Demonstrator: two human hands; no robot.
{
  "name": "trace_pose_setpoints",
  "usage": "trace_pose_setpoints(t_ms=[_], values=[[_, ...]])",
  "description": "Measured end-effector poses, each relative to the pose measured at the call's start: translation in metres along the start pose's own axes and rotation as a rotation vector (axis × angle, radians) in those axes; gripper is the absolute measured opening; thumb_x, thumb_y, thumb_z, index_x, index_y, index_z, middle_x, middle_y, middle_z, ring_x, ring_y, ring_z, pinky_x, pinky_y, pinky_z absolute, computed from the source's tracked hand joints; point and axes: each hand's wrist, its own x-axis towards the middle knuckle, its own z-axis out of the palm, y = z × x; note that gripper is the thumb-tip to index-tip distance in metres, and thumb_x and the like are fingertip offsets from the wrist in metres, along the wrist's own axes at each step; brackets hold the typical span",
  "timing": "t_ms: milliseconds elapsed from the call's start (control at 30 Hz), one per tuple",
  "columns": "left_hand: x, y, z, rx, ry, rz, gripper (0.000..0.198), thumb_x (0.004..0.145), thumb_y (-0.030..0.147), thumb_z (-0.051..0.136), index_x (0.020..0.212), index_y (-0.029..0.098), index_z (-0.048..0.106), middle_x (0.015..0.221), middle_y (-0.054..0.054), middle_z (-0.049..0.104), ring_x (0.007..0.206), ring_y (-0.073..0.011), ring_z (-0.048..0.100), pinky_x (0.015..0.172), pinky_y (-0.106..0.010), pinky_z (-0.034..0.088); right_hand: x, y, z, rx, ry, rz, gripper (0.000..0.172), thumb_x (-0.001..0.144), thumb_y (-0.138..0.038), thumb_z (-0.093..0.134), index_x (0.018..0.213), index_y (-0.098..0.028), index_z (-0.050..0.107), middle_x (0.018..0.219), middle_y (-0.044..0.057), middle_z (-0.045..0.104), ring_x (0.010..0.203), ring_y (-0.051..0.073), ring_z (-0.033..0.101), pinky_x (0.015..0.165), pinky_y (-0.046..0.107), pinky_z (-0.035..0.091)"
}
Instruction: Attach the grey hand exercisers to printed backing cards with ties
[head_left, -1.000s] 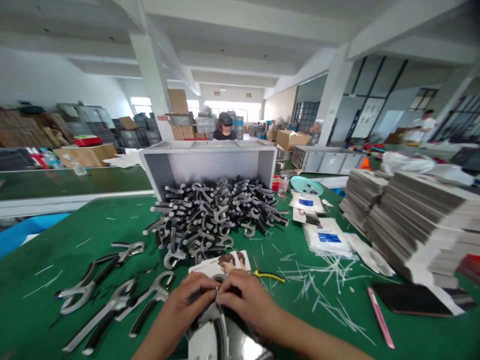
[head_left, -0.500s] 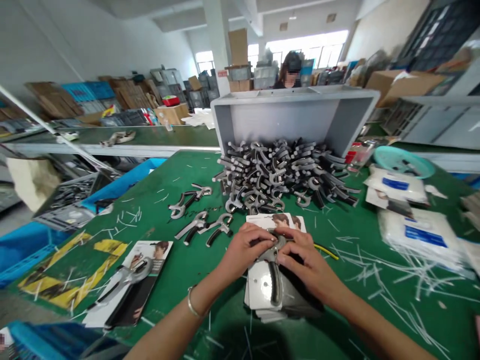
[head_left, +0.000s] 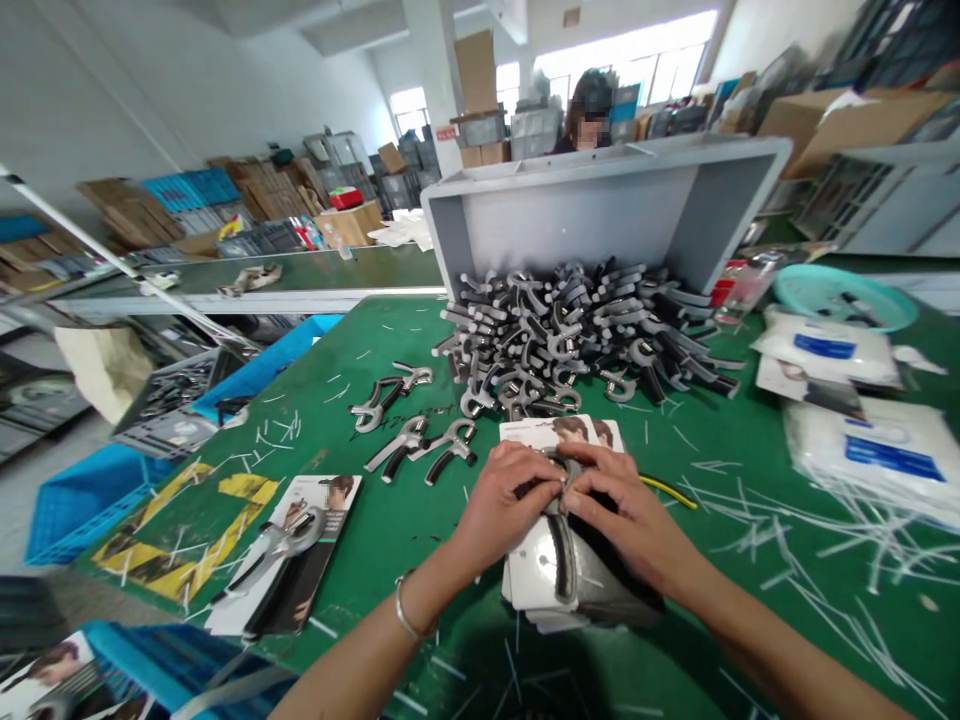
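Step in hand, AFAICT: fine fingertip work at the curved head of a spring tool (head_left: 564,565), which is lying on a printed backing card (head_left: 534,575) atop a small card stack (head_left: 556,622), right in front of the person. The exact contact spot is hiding behind the fingers, so I'm only judging from finger placement. Next move is prob. calling for a steady two-handed pinch, w/ tool & card lying flat and aligned.

Grip: L hand (head_left: 504,492) is pinching at the head, thumb & index nearly meeting. R hand (head_left: 621,505) is curling round the opp. side, thumb & index pressing close to L's fingertips. Both are grasping the head w/ v. little gap; can't tell if they're also pinching a thin strip. A bracelet (head_left: 407,606) is circling the L wrist.

Nearby, a yellow-handled tool (head_left: 671,490) is lying just beside the R hand, & loose white strips (head_left: 757,535) are scattering the R side of the green bench (head_left: 352,345). A big heap of similar tools (head_left: 551,340) is spilling from a tipped grey crate (head_left: 577,225). To the L, a few loose tools (head_left: 454,436) are lying near a second carded tool (head_left: 300,535). A co-worker (head_left: 590,105) is showing beyond the crate.
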Motion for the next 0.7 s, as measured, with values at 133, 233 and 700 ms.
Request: trace_pose_setpoints(t_ms=[133,233,700], values=[[-0.006,-0.001,0.002,0.051,0.015,0.057,0.009,0.092,0.022,0.063,0.093,0.022,0.073,0.09,-0.004,0.073,0.092,-0.0204,0.062,0.091,-0.039,0.041,0.0,0.001,0.002,-0.001,0.011,-0.01,0.019,0.093,-0.038,0.057,0.083,-0.026,0.068,0.138,0.004,0.055,0.135,0.029,0.039,0.113,0.057,0.023],[-0.008,-0.001,-0.002,0.114,-0.045,0.098,0.015,0.094,0.023,0.059,0.101,0.021,0.072,0.097,-0.007,0.072,0.097,-0.0218,0.06,0.092,-0.04,0.04,0.0,0.0,0.003,0.007,0.044,-0.015,0.019,0.094,-0.038,0.057,0.083,-0.026,0.068,0.135,0.004,0.058,0.131,0.029,0.043,0.112,0.055,0.026],[0.006,0.018,-0.016,0.102,-0.143,-0.022,0.008,0.089,0.021,0.065,0.082,0.02,0.067,0.081,-0.001,0.069,0.088,-0.0188,0.06,0.089,-0.035,0.04,-0.001,-0.003,0.001,-0.082,-0.014,-0.099,0.017,0.095,-0.033,0.057,0.083,-0.023,0.064,0.126,0.005,0.062,0.122,0.026,0.051,0.105,0.047,0.036]])
